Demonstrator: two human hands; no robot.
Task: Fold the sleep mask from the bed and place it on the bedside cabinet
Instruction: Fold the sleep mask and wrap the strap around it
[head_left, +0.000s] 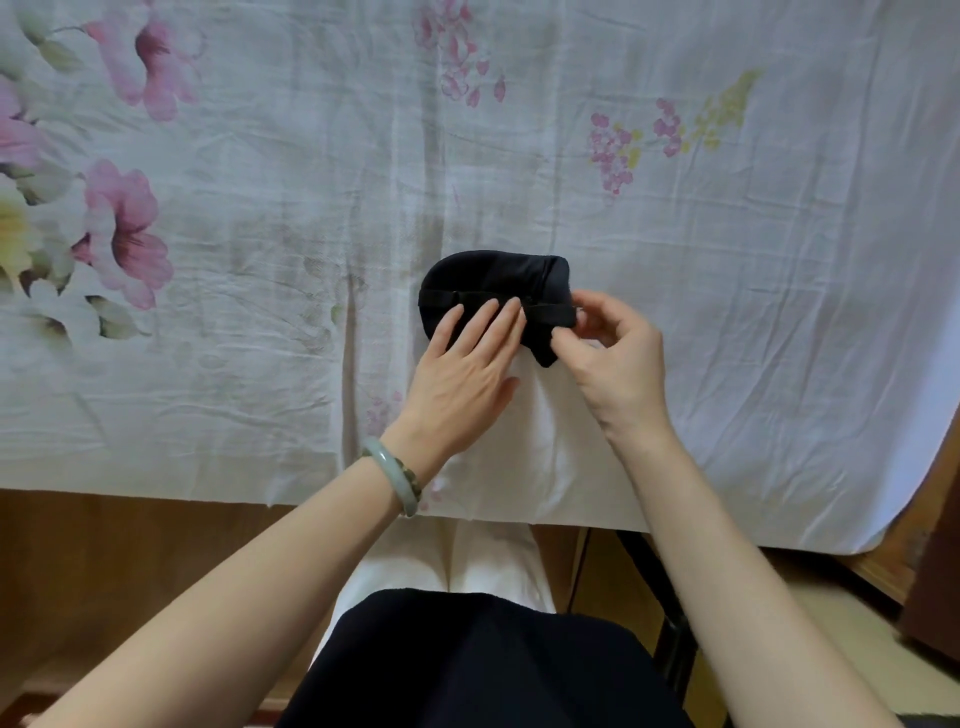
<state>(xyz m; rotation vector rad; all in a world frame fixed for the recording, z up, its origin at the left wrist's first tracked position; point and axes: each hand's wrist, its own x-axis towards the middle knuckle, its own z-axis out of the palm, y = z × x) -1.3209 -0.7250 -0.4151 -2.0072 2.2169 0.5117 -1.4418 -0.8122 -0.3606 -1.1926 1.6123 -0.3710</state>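
A black sleep mask (493, 278) lies folded on the floral bed sheet (270, 208), near the bed's front edge, with its black strap running across it. My left hand (462, 364) rests flat on the mask's near left part, fingers spread and pressing down. My right hand (613, 353) pinches the strap's right end and the mask's right corner between thumb and fingers. The bedside cabinet is not clearly in view.
The sheet hangs over the bed's wooden front (104, 545). A jade bangle (397, 475) sits on my left wrist. My white trousers and dark top fill the bottom centre. A dark wooden piece of furniture (935, 561) stands at the lower right.
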